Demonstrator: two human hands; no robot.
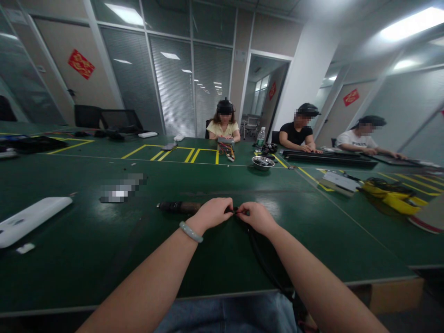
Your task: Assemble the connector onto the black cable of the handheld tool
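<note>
A dark, cylindrical tool that looks like an electric screwdriver (178, 206) lies on the green table, its narrow metal tip pointing left. My left hand (214, 213), with a pale bangle at the wrist, is beside its right end. Its thumb and fingers are pinched together; what they hold is too small to make out. Close by on the right, my right hand (257, 218) pinches a thin reddish wire between its fingertips. From below that hand a black cable (259, 252) curves down to the table's front edge.
A white plastic case (36, 217) and a small white piece (25, 249) lie at left. A metal bowl (262, 163), a bottle (260, 139) and a yellow-and-black bag (391, 196) are beyond and right. Several people work across the table (208, 268).
</note>
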